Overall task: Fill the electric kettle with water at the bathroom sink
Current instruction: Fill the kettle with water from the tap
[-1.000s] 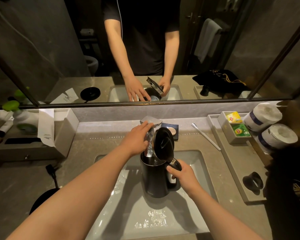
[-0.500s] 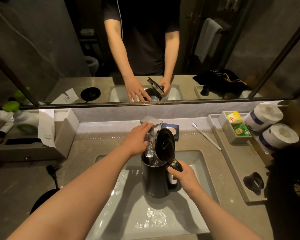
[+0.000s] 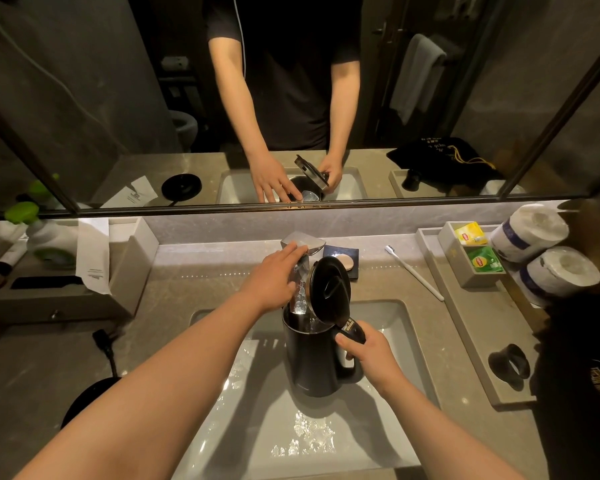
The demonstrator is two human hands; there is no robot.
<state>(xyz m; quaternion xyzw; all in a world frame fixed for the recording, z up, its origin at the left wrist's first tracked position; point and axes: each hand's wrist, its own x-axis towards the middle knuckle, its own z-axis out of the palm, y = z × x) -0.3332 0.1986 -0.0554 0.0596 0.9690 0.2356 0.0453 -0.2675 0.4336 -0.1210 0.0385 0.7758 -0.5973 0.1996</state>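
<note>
A black electric kettle [image 3: 314, 362] is held upright in the white sink basin [image 3: 378, 431] with its round lid [image 3: 329, 289] flipped open. My right hand [image 3: 369, 355] grips the kettle's handle. The chrome faucet [image 3: 300, 271] reaches over the kettle's mouth and its spout dips into the opening. Water glints inside the kettle. My left hand [image 3: 272, 280] lies on the faucet, fingers stretched along its left side toward the lever on top.
The kettle's black power base [image 3: 90, 398] with its cord and plug [image 3: 104, 341] sits on the counter at left. A soap dish [image 3: 343, 259] and toothbrush [image 3: 413, 271] lie behind the sink. A tray [image 3: 471, 341] with tea bags, toilet rolls [image 3: 555, 275] and a black ring stands right.
Hardly anything has moved. My left hand has stretched slightly further along the faucet, and the kettle stays under the spout in my right hand.
</note>
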